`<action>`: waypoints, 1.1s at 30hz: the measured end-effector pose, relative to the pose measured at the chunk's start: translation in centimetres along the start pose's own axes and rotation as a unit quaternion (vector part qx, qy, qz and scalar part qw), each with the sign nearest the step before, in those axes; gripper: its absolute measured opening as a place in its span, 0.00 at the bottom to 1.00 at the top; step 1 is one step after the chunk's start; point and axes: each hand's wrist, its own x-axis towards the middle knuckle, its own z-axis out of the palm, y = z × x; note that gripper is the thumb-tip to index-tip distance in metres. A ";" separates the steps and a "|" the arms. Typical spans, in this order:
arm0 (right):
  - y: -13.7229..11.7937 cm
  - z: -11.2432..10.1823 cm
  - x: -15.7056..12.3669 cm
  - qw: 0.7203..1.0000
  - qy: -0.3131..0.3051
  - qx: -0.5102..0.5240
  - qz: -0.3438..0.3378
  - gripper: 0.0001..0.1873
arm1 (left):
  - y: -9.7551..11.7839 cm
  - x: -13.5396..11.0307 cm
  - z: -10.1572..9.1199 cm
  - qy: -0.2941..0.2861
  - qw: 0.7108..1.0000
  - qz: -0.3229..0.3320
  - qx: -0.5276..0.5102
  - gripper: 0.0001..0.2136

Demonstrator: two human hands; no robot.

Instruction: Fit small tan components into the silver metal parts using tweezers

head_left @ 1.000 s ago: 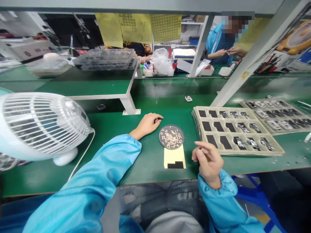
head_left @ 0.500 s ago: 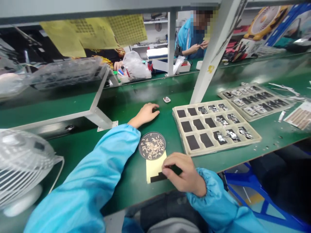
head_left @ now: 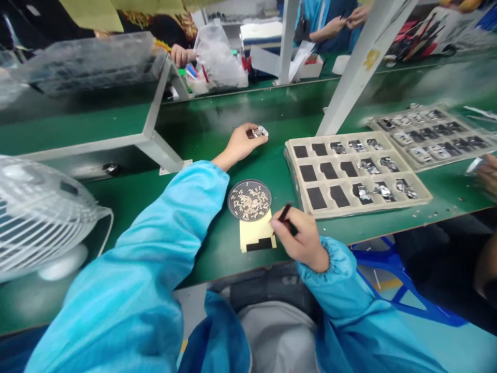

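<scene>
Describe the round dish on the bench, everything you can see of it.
The dish is round, shallow and dark grey, apparently plastic, with a gridlike pattern across its floor. It lies flat on the green bench, its near edge over the end of a yellow sheet. Many small pale pieces lie scattered inside. The right hand is beside it, apart; the left sleeve comes close, contact unclear.
</scene>
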 end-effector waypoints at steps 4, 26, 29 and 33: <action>0.4 0.1 -0.6 0.995 0.011 0.060 0.083 0.07 | 0.5 -11.4 -3.0 0.028 0.979 0.032 -0.201 0.23; 0.0 0.4 0.0 0.986 -0.057 0.092 0.130 0.13 | 1.8 -23.6 -4.9 -0.269 0.951 0.019 -0.153 0.23; -0.2 0.6 -0.2 0.988 0.032 0.117 0.096 0.12 | 2.1 -23.7 -4.7 -0.268 0.948 -0.005 -0.173 0.24; -0.2 1.0 -0.3 0.990 0.107 0.078 0.040 0.11 | 2.7 -23.8 -4.3 -0.228 0.952 -0.034 -0.201 0.19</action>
